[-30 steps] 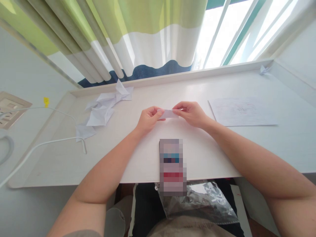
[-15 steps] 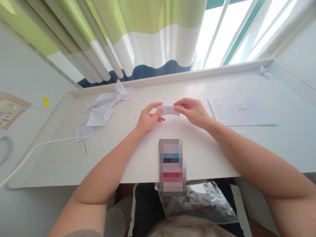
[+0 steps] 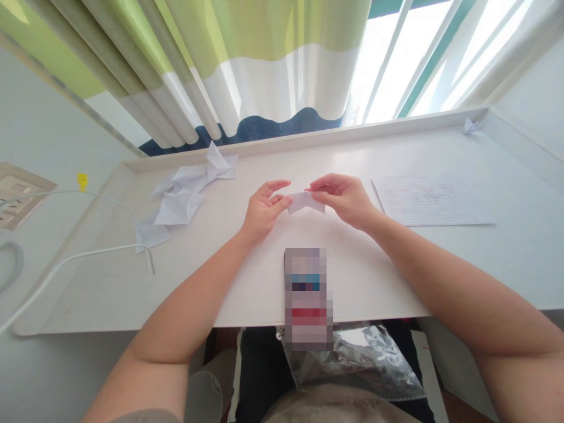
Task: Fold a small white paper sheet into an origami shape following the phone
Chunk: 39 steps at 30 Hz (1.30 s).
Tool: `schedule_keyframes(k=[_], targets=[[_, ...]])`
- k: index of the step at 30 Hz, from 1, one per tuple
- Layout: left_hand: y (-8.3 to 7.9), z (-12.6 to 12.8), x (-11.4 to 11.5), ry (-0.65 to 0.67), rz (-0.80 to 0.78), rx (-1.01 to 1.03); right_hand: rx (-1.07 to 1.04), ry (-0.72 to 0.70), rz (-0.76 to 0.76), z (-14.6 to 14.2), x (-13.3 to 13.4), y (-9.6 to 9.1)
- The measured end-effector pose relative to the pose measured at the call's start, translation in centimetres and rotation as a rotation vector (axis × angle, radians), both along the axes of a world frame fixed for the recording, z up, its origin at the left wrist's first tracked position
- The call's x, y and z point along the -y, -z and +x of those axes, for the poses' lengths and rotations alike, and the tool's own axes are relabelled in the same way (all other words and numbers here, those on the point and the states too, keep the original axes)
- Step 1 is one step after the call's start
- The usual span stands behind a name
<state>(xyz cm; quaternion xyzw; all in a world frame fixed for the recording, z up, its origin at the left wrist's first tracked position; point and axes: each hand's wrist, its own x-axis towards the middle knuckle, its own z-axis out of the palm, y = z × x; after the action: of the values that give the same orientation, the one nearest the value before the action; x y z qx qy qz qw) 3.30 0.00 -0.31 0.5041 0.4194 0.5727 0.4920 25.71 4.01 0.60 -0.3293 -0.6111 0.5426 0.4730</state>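
A small folded piece of white paper (image 3: 305,201) hangs just above the white desk (image 3: 396,258), between both hands. My right hand (image 3: 343,198) pinches its right end with thumb and fingers. My left hand (image 3: 263,208) touches its left end with fingertips, index finger raised and fingers partly spread. Below the hands a phone (image 3: 307,296) lies at the desk's front edge, its screen blurred.
Several folded white paper shapes (image 3: 185,194) lie at the left rear of the desk. A lined sheet (image 3: 429,200) lies to the right. A white cable (image 3: 79,258) runs along the left. A small paper figure (image 3: 471,124) sits far right by the window. Curtains hang behind.
The left hand has loosened its pinch and spread its fingers. The paper piece has been lifted slightly and tilted, now held mainly by the right hand.
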Motion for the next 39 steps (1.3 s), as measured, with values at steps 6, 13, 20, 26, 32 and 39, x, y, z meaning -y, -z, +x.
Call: schedule_keyframes(k=[6,13,20,26,32,39], targets=[[-0.8,0.2,0.4,0.047,-0.111,0.196,0.008,-0.025,0.022,-0.1,0.2,-0.2],[-1.3,0.1,0.5,0.092,-0.189,0.267,0.045,-0.014,0.039,-0.3,0.0,0.4],[-1.4,0.0,0.4,0.076,-0.187,0.3,0.181,-0.064,0.019,0.2,0.0,0.5],[-1.1,0.2,0.4,0.014,-0.189,0.267,0.004,-0.108,-0.027,-0.4,0.4,0.5],[-1.3,0.1,0.9,0.114,-0.342,0.287,-0.043,-0.082,-0.036,-0.4,0.3,0.3],[-1.3,0.3,0.7,0.104,-0.254,0.291,-0.101,-0.104,-0.084,-0.5,0.7,-0.2]])
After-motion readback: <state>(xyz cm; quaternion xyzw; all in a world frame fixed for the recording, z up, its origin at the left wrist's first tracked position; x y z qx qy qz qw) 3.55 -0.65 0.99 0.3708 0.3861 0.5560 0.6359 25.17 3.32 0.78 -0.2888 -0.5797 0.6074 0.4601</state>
